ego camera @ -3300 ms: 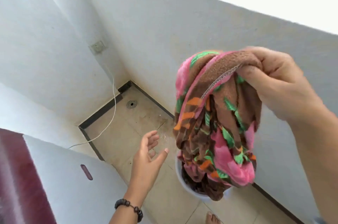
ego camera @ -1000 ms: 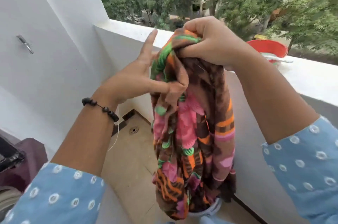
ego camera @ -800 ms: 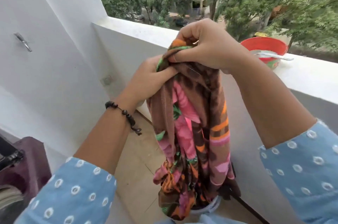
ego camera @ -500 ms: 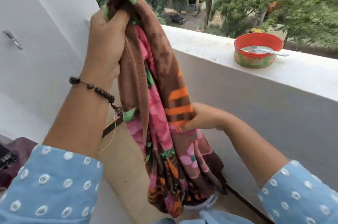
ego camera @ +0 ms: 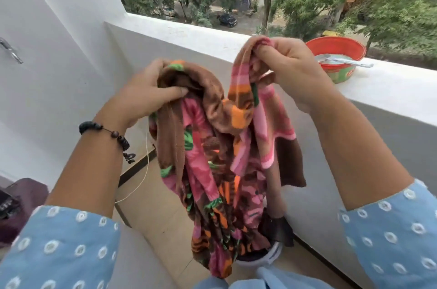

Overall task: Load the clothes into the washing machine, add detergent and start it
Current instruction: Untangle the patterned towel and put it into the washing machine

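A brown towel [ego camera: 220, 170] with pink, green and orange flowers hangs in front of me over the balcony floor. My left hand [ego camera: 146, 92] grips one bunched edge of it at chest height. A little higher and to the right, my right hand [ego camera: 288, 69] pinches another edge. The cloth sags in a loop between the two hands, and its lower end reaches into a white bucket [ego camera: 262, 260] on the floor. A corner of the maroon washing machine [ego camera: 21, 203] shows at the far left edge.
A red bowl [ego camera: 338, 57] with a metal spoon stands on the white parapet ledge [ego camera: 387, 90] at the right. A thin white cable [ego camera: 142, 175] trails over the tiled floor [ego camera: 156, 213]. White walls close the left side, with a metal hook [ego camera: 10, 51] on one.
My left hand has come down from high up while still gripping the towel. My right hand has risen from the towel's middle to pinch an upper edge, spreading the cloth between both hands.
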Available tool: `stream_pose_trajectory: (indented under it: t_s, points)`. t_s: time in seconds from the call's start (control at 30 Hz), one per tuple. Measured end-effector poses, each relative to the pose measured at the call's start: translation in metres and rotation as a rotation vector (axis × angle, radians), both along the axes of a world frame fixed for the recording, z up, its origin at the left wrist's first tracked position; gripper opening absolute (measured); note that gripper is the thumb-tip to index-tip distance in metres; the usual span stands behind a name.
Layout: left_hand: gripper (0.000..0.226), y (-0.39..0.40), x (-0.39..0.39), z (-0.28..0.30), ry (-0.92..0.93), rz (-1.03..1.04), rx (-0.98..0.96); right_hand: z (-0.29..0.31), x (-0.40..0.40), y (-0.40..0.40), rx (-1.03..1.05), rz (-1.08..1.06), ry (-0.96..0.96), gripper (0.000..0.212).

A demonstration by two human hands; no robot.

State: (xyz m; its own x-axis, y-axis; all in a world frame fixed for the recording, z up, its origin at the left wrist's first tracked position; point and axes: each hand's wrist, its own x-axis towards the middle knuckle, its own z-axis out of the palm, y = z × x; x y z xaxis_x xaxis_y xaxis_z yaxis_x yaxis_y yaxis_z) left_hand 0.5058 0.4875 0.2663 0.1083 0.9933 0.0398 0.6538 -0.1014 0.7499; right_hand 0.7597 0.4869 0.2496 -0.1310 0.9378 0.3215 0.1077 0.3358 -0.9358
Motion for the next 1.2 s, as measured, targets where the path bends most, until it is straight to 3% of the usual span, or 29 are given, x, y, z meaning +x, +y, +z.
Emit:
stream_pose_trajectory:
  t_s: [0.07, 0.13, 0.17, 0.23, 0.3, 0.43, 0.57, 0.63, 0.7, 0.77, 0.83, 0.93, 0.97, 1.07, 1.13, 1.2]
  points:
    - [0.088, -0.011, 0.007, -0.009, 0.092, -0.152, -0.288, 0.024, -0.005, -0.006, 0.08, 0.072, 0.091, 0.029]
    - [0.106, -0.018, 0.019, -0.019, 0.099, -0.287, -0.289, 0.038, -0.011, -0.01, 0.125, 0.159, 0.156, 0.027]
    - [0.094, -0.018, 0.026, -0.025, 0.056, -0.337, -0.243, 0.042, -0.015, -0.012, 0.135, 0.206, 0.182, 0.026]
    - [0.047, -0.017, 0.04, -0.036, -0.056, -0.363, -0.197, 0.046, -0.025, -0.014, 0.12, 0.287, 0.223, 0.024]
    - [0.023, -0.019, 0.054, -0.043, -0.203, -0.323, -0.163, 0.042, -0.035, -0.013, 0.095, 0.322, 0.234, 0.023]
    - [0.015, -0.015, 0.059, -0.049, -0.628, -0.026, -0.105, 0.014, -0.035, -0.008, 0.045, 0.413, 0.186, 0.024]
    - [0.014, -0.013, 0.043, -0.041, -0.992, 0.102, -0.108, -0.031, 0.001, -0.008, -0.052, 0.231, 0.163, 0.022]
    - [0.031, -0.012, 0.033, -0.033, -1.171, 0.077, -0.106, -0.07, 0.016, -0.011, -0.146, 0.131, 0.136, 0.036]
    - [0.033, -0.01, 0.026, -0.026, -1.313, 0.031, -0.047, -0.118, 0.023, -0.017, -0.311, 0.109, 0.029, 0.07]
    - [0.036, -0.007, 0.024, -0.02, -1.4, 0.033, 0.04, -0.166, 0.019, -0.026, -0.543, 0.186, -0.069, 0.098]
    - [0.036, -0.006, 0.024, -0.015, -1.447, 0.028, 0.123, -0.207, 0.009, -0.034, -0.76, 0.284, -0.076, 0.111]
    - [0.042, -0.011, 0.027, -0.01, -1.442, 0.054, 0.219, -0.235, -0.008, -0.043, -0.878, 0.417, 0.036, 0.084]
    - [0.05, -0.015, 0.028, -0.009, -1.426, 0.09, 0.242, -0.233, -0.012, -0.043, -0.853, 0.417, 0.102, 0.074]
    - [0.066, -0.027, 0.031, -0.011, -1.32, 0.174, 0.259, -0.207, -0.016, -0.029, -0.708, 0.339, 0.383, 0.07]
    - [0.062, -0.037, 0.033, -0.018, -1.262, 0.18, 0.181, -0.185, -0.015, -0.016, -0.61, 0.299, 0.496, 0.058]
    - [0.044, -0.044, 0.031, -0.036, -1.194, 0.127, -0.017, -0.166, -0.013, -0.004, -0.529, 0.209, 0.494, 0.037]
